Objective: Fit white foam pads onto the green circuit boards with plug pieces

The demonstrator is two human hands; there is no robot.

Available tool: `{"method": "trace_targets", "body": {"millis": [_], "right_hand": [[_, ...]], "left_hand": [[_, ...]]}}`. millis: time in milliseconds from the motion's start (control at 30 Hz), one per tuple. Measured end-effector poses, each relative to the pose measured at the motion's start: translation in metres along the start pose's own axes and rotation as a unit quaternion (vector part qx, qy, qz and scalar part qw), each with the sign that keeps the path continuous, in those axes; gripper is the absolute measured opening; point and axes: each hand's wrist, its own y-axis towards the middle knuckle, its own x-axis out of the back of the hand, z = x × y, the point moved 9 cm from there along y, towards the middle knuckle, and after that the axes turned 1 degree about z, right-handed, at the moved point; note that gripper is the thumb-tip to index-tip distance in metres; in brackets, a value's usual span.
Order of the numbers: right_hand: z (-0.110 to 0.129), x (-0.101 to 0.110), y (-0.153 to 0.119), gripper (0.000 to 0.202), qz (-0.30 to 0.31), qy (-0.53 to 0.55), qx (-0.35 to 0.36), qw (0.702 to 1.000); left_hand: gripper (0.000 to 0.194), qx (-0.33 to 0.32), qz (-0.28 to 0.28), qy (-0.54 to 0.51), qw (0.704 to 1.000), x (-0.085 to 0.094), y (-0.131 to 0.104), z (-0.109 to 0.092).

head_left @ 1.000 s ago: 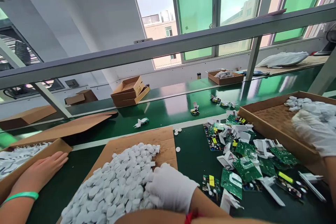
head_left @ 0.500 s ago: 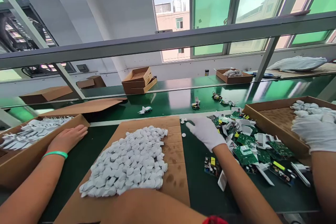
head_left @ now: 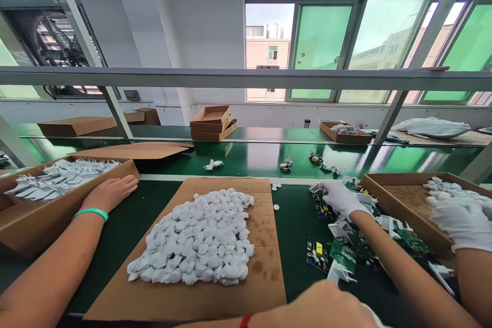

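My left hand (head_left: 111, 192), with a green wristband, lies with fingers stretched along the outer wall of a cardboard box (head_left: 96, 184) of white plastic parts (head_left: 61, 177). At the bottom edge my right hand (head_left: 326, 305), with a red wristband, is closed. A white edge shows by its fingers, but what they hold cannot be made out. Between my arms, a heap of small white round pieces (head_left: 203, 236) covers much of a flat cardboard sheet (head_left: 265, 287). Closest to my right hand are a white plastic part (head_left: 340, 271) and a green circuit board (head_left: 343, 255).
At right, a co-worker's gloved hand (head_left: 342, 199) reaches into piled circuit boards; another gloved hand (head_left: 461, 220) is at a cardboard tray (head_left: 403, 202) of white pieces. Loose white discs (head_left: 276, 207) lie beside the sheet. Stacked cardboard trays (head_left: 211, 125) stand behind, beyond a grey rail (head_left: 215, 78).
The view has levelled and tilted up. My right hand has come into sight, reaching right along the bottom edge. The co-worker's gloved hand has moved from beside the loose discs into the boards.
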Motion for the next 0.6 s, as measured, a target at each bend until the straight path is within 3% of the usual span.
{"method": "trace_targets", "body": {"millis": [67, 133, 233, 300, 367, 467, 533, 600], "right_hand": [[0.000, 0.011, -0.004, 0.020, -0.034, 0.049, 0.002, 0.998], [0.003, 0.026, -0.009, 0.031, -0.079, 0.107, 0.001, 0.991], [0.017, 0.050, -0.020, 0.039, -0.136, 0.217, 0.002, 0.967], [0.034, 0.059, -0.027, 0.035, -0.151, 0.307, 0.008, 0.940], [0.059, 0.058, -0.035, 0.035, -0.148, 0.402, 0.023, 0.903], [0.101, 0.044, -0.046, 0.039, -0.121, 0.522, 0.049, 0.843], [0.127, 0.029, -0.053, 0.037, -0.096, 0.575, 0.067, 0.810], [0.148, 0.016, -0.059, 0.035, -0.071, 0.602, 0.079, 0.792]], "left_hand": [[0.013, 0.018, 0.017, -0.020, 1.000, -0.009, 0.002, 0.012], [0.014, 0.067, 0.021, -0.073, 0.995, -0.005, -0.001, 0.041], [0.028, 0.156, -0.019, -0.181, 0.971, 0.008, -0.006, 0.090], [0.036, 0.184, -0.051, -0.226, 0.955, 0.014, -0.007, 0.111], [0.042, 0.201, -0.069, -0.272, 0.938, 0.014, -0.007, 0.122], [0.052, 0.204, -0.104, -0.337, 0.913, 0.014, -0.007, 0.121], [0.054, 0.183, -0.171, -0.402, 0.881, 0.022, -0.009, 0.118], [0.053, 0.153, -0.263, -0.471, 0.828, 0.034, -0.016, 0.121]]}}
